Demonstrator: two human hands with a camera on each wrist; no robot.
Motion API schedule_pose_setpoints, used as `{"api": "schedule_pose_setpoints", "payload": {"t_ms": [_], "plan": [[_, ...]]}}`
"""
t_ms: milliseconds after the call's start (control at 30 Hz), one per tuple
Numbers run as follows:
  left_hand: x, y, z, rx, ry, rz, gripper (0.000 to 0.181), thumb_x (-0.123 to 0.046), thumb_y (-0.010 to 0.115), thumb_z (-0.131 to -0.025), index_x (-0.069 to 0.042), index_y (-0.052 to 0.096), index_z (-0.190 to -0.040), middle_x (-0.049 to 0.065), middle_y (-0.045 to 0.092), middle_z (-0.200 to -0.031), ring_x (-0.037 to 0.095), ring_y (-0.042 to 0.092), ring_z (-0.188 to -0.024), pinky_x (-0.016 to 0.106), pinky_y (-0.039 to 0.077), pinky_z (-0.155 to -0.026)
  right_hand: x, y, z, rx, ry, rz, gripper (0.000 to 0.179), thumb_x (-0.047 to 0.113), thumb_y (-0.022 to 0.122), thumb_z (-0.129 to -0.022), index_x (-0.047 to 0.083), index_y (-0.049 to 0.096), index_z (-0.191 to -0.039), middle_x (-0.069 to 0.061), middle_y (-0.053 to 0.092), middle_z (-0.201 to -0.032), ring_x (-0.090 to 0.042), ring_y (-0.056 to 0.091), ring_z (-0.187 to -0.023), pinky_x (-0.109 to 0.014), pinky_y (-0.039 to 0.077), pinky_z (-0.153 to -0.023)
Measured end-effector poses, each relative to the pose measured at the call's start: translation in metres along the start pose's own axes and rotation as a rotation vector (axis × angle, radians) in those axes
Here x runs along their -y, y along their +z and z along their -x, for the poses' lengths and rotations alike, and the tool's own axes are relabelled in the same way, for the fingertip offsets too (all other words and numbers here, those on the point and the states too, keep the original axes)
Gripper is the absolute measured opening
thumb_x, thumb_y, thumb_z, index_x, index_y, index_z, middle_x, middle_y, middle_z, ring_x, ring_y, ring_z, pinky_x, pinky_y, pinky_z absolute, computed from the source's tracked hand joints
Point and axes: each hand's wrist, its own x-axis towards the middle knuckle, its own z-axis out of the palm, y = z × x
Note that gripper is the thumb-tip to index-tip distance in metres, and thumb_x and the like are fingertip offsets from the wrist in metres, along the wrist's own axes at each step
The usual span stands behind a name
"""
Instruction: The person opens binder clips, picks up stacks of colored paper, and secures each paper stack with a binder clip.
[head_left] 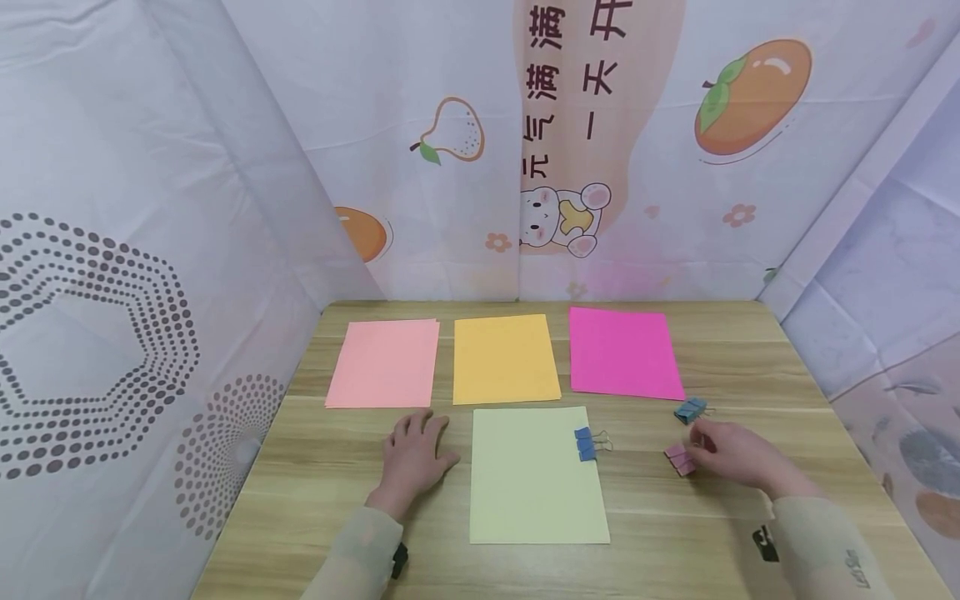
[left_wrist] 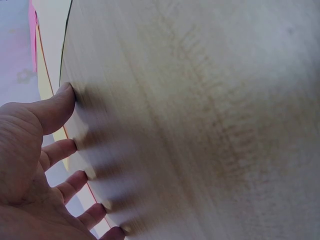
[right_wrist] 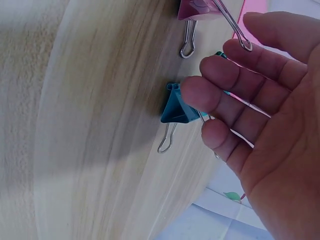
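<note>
My left hand rests on the wooden table, fingers spread, left of a pale green square sheet. In the left wrist view its fingertips touch the tabletop and hold nothing. A blue binder clip sits at the sheet's right edge, wire handles pointing right. On the right, my right hand reaches over a pink binder clip lying on the table. One wire handle of the pink clip passes between thumb and index finger, with a gap showing at the thumb. A teal binder clip lies beside the fingers, partly hidden.
Along the back of the table lie salmon paper, yellow-orange paper and magenta paper. A printed cloth hangs behind the table, with cloth at both sides too. Small black pieces show near both sleeves.
</note>
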Motion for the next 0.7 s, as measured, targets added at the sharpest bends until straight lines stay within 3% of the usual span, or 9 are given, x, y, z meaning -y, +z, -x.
{"api": "schedule_pose_setpoints", "payload": {"t_ms": [267, 700], "plan": [[0.0007, 0.0002, 0.0006, -0.006, 0.005, 0.001, 0.063, -0.040, 0.077, -0.089, -0.017, 0.056, -0.144, 0.015, 0.040, -0.155, 0.046, 0.032, -0.141, 0.072, 0.033, -0.103, -0.0018, 0.0024, 0.0010, 0.000, -0.026, -0.015, 0.018, 0.021, 0.072, -0.093, 0.017, 0.056, -0.085, 0.008, 0.051, -0.071, -0.006, 0.044, -0.065, -0.026, 0.039, -0.058], [0.0014, 0.0012, -0.0001, 0.002, 0.000, -0.003, 0.063, -0.040, 0.077, -0.090, -0.017, 0.055, -0.144, 0.015, 0.040, -0.155, 0.046, 0.032, -0.141, 0.071, 0.033, -0.104, -0.0032, 0.0076, -0.0029, 0.012, -0.020, -0.024, 0.017, 0.021, 0.070, -0.096, 0.017, 0.056, -0.087, 0.008, 0.051, -0.073, -0.006, 0.044, -0.066, -0.025, 0.038, -0.059]]}}
